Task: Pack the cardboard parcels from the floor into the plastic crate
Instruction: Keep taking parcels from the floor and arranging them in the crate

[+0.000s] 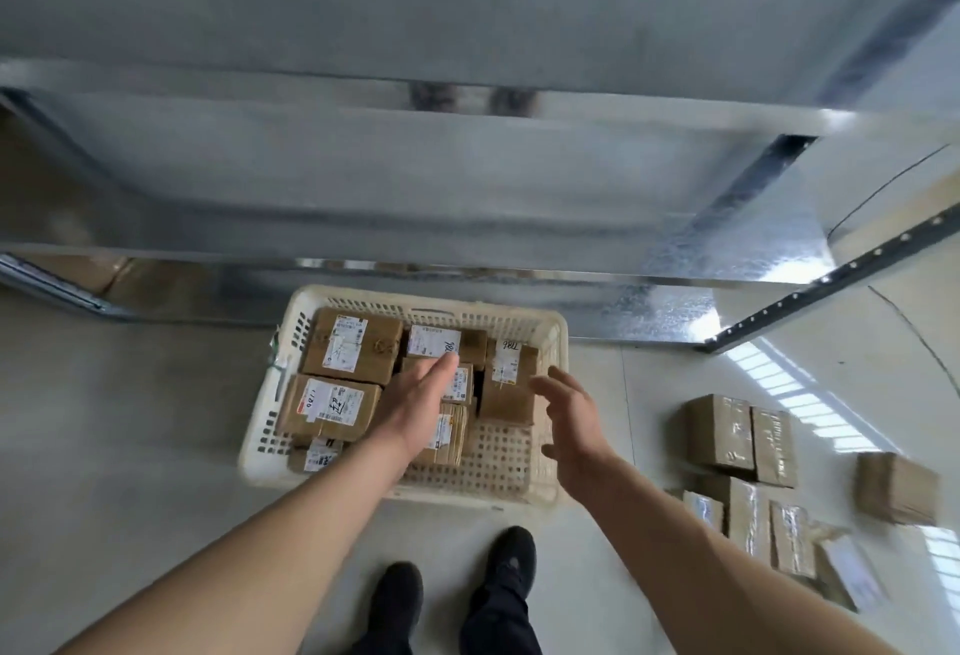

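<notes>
**op:** So, watching the head feed right now and both arms are reaching out over the cream plastic crate (550, 342) on the floor. Left hand (415, 402) is stretching flat, fingers straight, fingertips (451, 360) lying over a white-labelled parcel (432, 341) near the crate's far wall. Can't tell if it's pressing or just hovering there. Not gripping anything.

**reply:** what's the right one doing?

**op:** Right hand (574, 420) is hanging just beside the left, fingers spread loose and a bit curled, holding nothing. It's sitting over the crate's right side, right next to a taller brown parcel (506, 389) with handwriting on its label.

**reply:** how full is the crate looking?

**op:** Packed boxes are filling everything to the left of and under the left hand: two bigger labelled ones (350, 345) side by side, smaller ones below the wrist. A bare patch of perforated bottom is showing under the right hand. Unpacked parcels (740, 438) are lying on the floor well off to the right of the right arm, one more box (896, 488) further out. Metal shelving (363, 176) is looming beyond both hands, and black shoes (511, 558) are showing below them.
</notes>
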A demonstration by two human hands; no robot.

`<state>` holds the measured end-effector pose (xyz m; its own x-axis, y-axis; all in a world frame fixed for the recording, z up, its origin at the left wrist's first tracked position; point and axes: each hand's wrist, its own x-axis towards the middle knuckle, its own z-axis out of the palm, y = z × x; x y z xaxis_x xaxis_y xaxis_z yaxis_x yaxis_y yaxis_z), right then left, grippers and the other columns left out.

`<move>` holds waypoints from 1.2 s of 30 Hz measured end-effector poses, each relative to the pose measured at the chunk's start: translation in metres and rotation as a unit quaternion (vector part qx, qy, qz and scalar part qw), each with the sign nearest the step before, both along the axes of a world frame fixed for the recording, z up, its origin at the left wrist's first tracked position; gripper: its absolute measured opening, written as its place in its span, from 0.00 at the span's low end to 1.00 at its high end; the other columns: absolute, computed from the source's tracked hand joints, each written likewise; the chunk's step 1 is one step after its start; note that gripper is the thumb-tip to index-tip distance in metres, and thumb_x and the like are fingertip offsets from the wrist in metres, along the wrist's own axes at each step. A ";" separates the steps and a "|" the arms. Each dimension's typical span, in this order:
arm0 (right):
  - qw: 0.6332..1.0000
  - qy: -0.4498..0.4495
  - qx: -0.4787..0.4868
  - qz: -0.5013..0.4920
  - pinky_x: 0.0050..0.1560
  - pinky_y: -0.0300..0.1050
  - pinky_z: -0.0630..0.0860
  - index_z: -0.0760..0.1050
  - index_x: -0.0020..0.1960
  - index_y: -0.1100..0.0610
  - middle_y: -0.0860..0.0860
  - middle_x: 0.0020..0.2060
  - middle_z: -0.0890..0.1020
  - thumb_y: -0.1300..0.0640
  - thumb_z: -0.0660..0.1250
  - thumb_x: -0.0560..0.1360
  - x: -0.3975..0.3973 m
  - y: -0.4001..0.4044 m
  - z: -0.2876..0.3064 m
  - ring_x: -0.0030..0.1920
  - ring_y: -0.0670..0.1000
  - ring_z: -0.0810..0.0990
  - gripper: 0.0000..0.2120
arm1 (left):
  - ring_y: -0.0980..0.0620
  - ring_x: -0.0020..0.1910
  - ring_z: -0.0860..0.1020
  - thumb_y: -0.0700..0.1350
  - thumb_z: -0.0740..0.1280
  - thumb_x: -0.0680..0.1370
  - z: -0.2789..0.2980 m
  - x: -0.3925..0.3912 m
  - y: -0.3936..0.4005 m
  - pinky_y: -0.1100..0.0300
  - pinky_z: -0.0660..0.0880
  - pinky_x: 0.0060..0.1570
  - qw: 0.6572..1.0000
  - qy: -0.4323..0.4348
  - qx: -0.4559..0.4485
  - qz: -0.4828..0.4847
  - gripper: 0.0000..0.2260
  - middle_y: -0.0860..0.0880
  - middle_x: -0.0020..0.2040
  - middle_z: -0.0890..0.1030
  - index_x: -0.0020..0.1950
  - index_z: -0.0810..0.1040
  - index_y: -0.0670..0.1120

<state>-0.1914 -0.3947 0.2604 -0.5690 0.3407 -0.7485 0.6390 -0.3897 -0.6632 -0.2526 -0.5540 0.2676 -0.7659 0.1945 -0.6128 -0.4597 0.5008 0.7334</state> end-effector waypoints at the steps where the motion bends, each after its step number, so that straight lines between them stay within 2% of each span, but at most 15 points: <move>1: 1.000 0.007 0.006 -0.006 0.46 0.46 0.69 0.77 0.57 0.51 0.45 0.46 0.79 0.61 0.65 0.80 0.005 0.002 0.015 0.46 0.44 0.76 0.08 | 0.52 0.64 0.70 0.61 0.55 0.83 0.013 0.003 0.001 0.59 0.64 0.59 1.000 0.003 0.012 -0.001 0.25 0.51 0.67 0.75 0.73 0.71 0.48; 4: 0.999 0.027 0.013 -0.023 0.40 0.42 0.67 0.77 0.56 0.51 0.42 0.44 0.78 0.61 0.63 0.81 0.025 0.005 0.054 0.47 0.42 0.75 0.08 | 0.51 0.70 0.67 0.62 0.55 0.83 0.050 0.012 0.002 0.58 0.62 0.62 0.999 0.004 0.045 -0.010 0.26 0.54 0.71 0.70 0.76 0.67 0.49; 6: 0.998 0.039 0.023 -0.052 0.41 0.43 0.68 0.76 0.50 0.50 0.42 0.42 0.77 0.61 0.63 0.82 0.041 0.002 0.083 0.43 0.42 0.74 0.08 | 0.50 0.71 0.66 0.67 0.55 0.80 0.072 0.020 0.001 0.53 0.63 0.68 0.998 0.000 0.064 -0.026 0.29 0.51 0.75 0.69 0.76 0.68 0.51; 7: 0.997 0.042 0.027 -0.063 0.44 0.45 0.69 0.76 0.49 0.50 0.44 0.44 0.78 0.61 0.63 0.82 0.049 0.000 0.095 0.46 0.45 0.75 0.07 | 0.49 0.72 0.66 0.71 0.55 0.77 0.084 0.025 0.001 0.47 0.63 0.71 0.997 0.000 0.065 -0.038 0.33 0.51 0.76 0.68 0.76 0.68 0.53; 9: 0.994 0.048 0.038 -0.094 0.54 0.50 0.69 0.77 0.57 0.54 0.51 0.51 0.79 0.59 0.63 0.82 0.067 -0.004 0.117 0.56 0.53 0.75 0.06 | 0.47 0.74 0.66 0.77 0.54 0.72 0.103 0.036 0.002 0.39 0.64 0.71 0.995 0.011 0.070 -0.065 0.39 0.51 0.76 0.68 0.75 0.69 0.55; 11: 0.988 0.058 0.045 -0.134 0.63 0.59 0.69 0.77 0.59 0.57 0.55 0.58 0.79 0.56 0.64 0.82 0.085 -0.009 0.133 0.66 0.59 0.74 0.09 | 0.47 0.72 0.68 0.70 0.54 0.78 0.124 0.048 0.006 0.41 0.66 0.71 0.991 0.018 0.097 -0.091 0.31 0.50 0.75 0.70 0.73 0.71 0.52; 13: 0.983 0.069 0.050 -0.163 0.66 0.60 0.65 0.76 0.62 0.52 0.50 0.63 0.77 0.53 0.64 0.81 0.104 -0.013 0.146 0.72 0.55 0.70 0.11 | 0.47 0.70 0.69 0.65 0.55 0.81 0.138 0.060 0.009 0.43 0.67 0.69 0.986 0.026 0.116 -0.117 0.25 0.49 0.74 0.71 0.70 0.73 0.51; 15: 0.977 0.079 0.050 -0.189 0.65 0.60 0.64 0.73 0.70 0.50 0.49 0.66 0.74 0.51 0.65 0.81 0.122 -0.015 0.157 0.70 0.52 0.69 0.18 | 0.47 0.72 0.68 0.69 0.56 0.78 0.150 0.072 0.014 0.43 0.66 0.70 0.983 0.028 0.118 -0.137 0.30 0.49 0.74 0.71 0.72 0.72 0.51; 17: 0.971 0.093 0.055 -0.212 0.64 0.59 0.64 0.72 0.72 0.50 0.48 0.64 0.73 0.50 0.66 0.80 0.139 -0.014 0.167 0.66 0.50 0.68 0.21 | 0.47 0.73 0.68 0.75 0.56 0.70 0.160 0.084 0.020 0.42 0.65 0.70 0.979 0.038 0.119 -0.160 0.39 0.49 0.74 0.71 0.74 0.72 0.52; 19: 0.967 0.101 0.055 -0.229 0.65 0.60 0.64 0.72 0.72 0.50 0.47 0.63 0.73 0.50 0.66 0.80 0.157 -0.012 0.178 0.64 0.50 0.68 0.21 | 0.47 0.73 0.67 0.75 0.57 0.67 0.169 0.095 0.029 0.43 0.64 0.71 0.975 0.040 0.135 -0.170 0.42 0.50 0.75 0.71 0.74 0.71 0.52; 24: 0.951 0.120 0.078 -0.275 0.59 0.57 0.66 0.78 0.54 0.47 0.45 0.60 0.78 0.49 0.67 0.79 0.205 0.005 0.197 0.64 0.50 0.71 0.06 | 0.51 0.72 0.68 0.66 0.59 0.78 0.190 0.133 0.056 0.45 0.63 0.72 0.967 0.033 0.168 -0.189 0.30 0.50 0.74 0.71 0.74 0.71 0.49; 26: 0.948 0.124 0.080 -0.282 0.56 0.57 0.67 0.78 0.51 0.46 0.45 0.60 0.78 0.44 0.68 0.76 0.228 0.015 0.200 0.63 0.51 0.72 0.07 | 0.52 0.71 0.67 0.61 0.58 0.82 0.192 0.150 0.071 0.47 0.62 0.71 0.963 0.033 0.179 -0.201 0.26 0.49 0.74 0.71 0.75 0.71 0.47; 29: 0.942 0.121 0.091 -0.299 0.58 0.58 0.70 0.79 0.57 0.52 0.54 0.63 0.79 0.43 0.69 0.74 0.267 0.039 0.208 0.65 0.58 0.74 0.16 | 0.51 0.70 0.68 0.63 0.59 0.81 0.194 0.181 0.101 0.48 0.63 0.69 0.960 0.044 0.177 -0.215 0.27 0.49 0.74 0.72 0.73 0.72 0.48; 32: 0.930 0.136 0.094 -0.329 0.59 0.51 0.69 0.76 0.63 0.63 0.58 0.66 0.78 0.55 0.65 0.81 0.316 0.073 0.213 0.60 0.57 0.78 0.15 | 0.52 0.68 0.68 0.62 0.59 0.81 0.200 0.223 0.137 0.45 0.63 0.69 0.958 0.039 0.176 -0.223 0.24 0.50 0.73 0.72 0.72 0.73 0.49; 36: 0.925 0.130 0.108 -0.341 0.58 0.53 0.72 0.78 0.62 0.52 0.56 0.60 0.79 0.52 0.65 0.81 0.382 0.118 0.213 0.54 0.50 0.76 0.11 | 0.49 0.75 0.65 0.60 0.57 0.82 0.210 0.287 0.187 0.44 0.61 0.72 0.953 0.025 0.186 -0.238 0.26 0.50 0.75 0.70 0.75 0.70 0.48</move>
<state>0.1911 -0.2770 0.4733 -0.3179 0.8121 -0.4893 0.1024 -0.4837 -0.8692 0.0344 -0.3667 0.4776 -0.5626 0.7244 -0.3985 -0.2055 0.3443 0.9161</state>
